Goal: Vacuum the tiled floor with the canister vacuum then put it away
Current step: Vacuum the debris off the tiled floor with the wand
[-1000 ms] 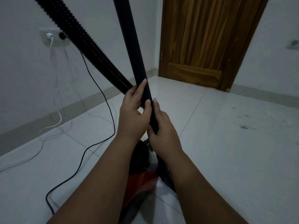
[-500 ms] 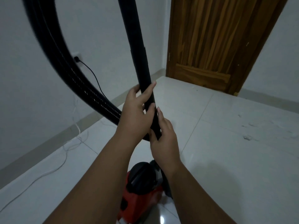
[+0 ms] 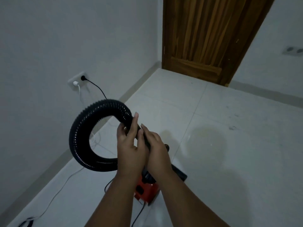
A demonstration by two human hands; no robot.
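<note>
A red and black canister vacuum (image 3: 146,189) stands on the white tiled floor (image 3: 229,161), mostly hidden under my forearms. Its black ribbed hose (image 3: 78,133) curls in a loop to the left. My left hand (image 3: 131,145) grips the hose end where it meets the black wand (image 3: 144,136). Just to the right, touching the left, my right hand (image 3: 157,149) wraps the wand. The wand slants down to a flat black floor head (image 3: 180,174) on the tiles right of the canister.
A wall socket (image 3: 77,81) on the left wall holds a black plug and a white plug. A black cord (image 3: 96,89) and a white cable (image 3: 54,197) trail over the floor. A closed wooden door (image 3: 209,35) stands ahead. Dust specks (image 3: 232,127) lie at right.
The wand was upright in front of me; now it is lowered, pointing down to the floor. The hose has dropped into a tight loop at left. Both hands keep their grip.
</note>
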